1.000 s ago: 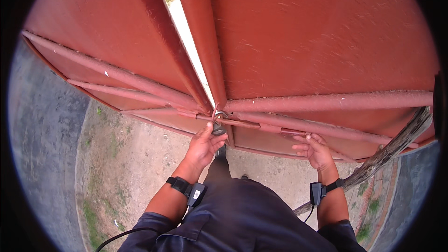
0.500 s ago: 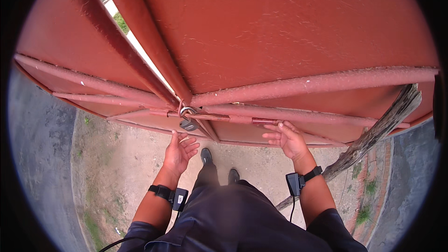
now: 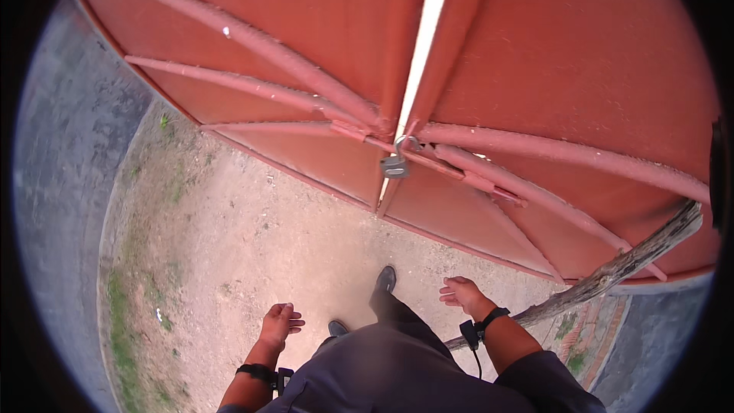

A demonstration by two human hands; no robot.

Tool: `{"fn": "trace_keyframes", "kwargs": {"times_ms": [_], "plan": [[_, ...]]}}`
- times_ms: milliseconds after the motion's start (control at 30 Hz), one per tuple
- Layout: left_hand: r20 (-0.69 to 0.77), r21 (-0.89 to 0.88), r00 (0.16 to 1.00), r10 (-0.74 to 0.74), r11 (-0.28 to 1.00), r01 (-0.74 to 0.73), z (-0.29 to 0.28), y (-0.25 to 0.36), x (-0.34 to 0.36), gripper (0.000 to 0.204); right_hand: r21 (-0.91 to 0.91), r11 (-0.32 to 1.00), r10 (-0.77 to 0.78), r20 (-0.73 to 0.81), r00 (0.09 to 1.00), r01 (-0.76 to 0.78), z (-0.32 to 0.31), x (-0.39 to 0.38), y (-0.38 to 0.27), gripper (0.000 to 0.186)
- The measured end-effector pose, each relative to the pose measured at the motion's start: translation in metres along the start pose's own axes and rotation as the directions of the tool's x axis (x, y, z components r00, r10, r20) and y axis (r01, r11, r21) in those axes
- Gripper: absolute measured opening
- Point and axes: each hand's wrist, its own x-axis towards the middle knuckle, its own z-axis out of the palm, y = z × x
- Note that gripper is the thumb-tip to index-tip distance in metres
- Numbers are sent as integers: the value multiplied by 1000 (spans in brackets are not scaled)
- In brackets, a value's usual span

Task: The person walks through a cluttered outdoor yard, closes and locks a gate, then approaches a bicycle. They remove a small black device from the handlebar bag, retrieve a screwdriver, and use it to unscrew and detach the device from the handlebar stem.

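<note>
A red metal double gate (image 3: 550, 53) stands in front of me, its two leaves meeting at a narrow bright gap. A grey padlock (image 3: 394, 165) hangs on the sliding bolt (image 3: 459, 173) where the leaves meet. My left hand (image 3: 280, 323) hangs low over the dirt ground, fingers loosely apart, holding nothing. My right hand (image 3: 461, 294) is also low and empty, fingers slightly curled. Both hands are well away from the padlock. Each wrist wears a black band.
A rough wooden pole (image 3: 612, 274) leans against the right gate leaf. A grey concrete wall (image 3: 65, 183) borders the left. The ground (image 3: 252, 237) is bare dirt with patches of grass. My dark shoes (image 3: 384, 279) stand just before the gate.
Both hands have come off the padlock and bolt and dropped to my sides. I have stepped back and the gate is now farther away.
</note>
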Motion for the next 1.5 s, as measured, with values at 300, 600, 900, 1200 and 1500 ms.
{"fn": "trace_keyframes", "kwargs": {"times_ms": [300,600,900,1200,1500], "plan": [[-243,-488,959,-149,873,12,-144,-260,-102,34,-639,743,-92,199,976,200,168,-9,-26,32],[-433,-853,768,-471,489,-181,-184,-501,-221,35,-798,389,-12,494,869,459,480,-70,20,26],[-311,-902,545,-779,62,-427,-170,-608,-295,33,-771,-129,372,545,751,623,805,-123,203,30],[35,-662,454,-890,-361,-656,-174,-639,-336,30,-454,-365,554,595,582,813,1091,-293,481,28],[93,-635,490,-867,-431,-641,-295,-815,-394,28,-281,-358,723,521,455,891,1178,-446,813,32]]}}
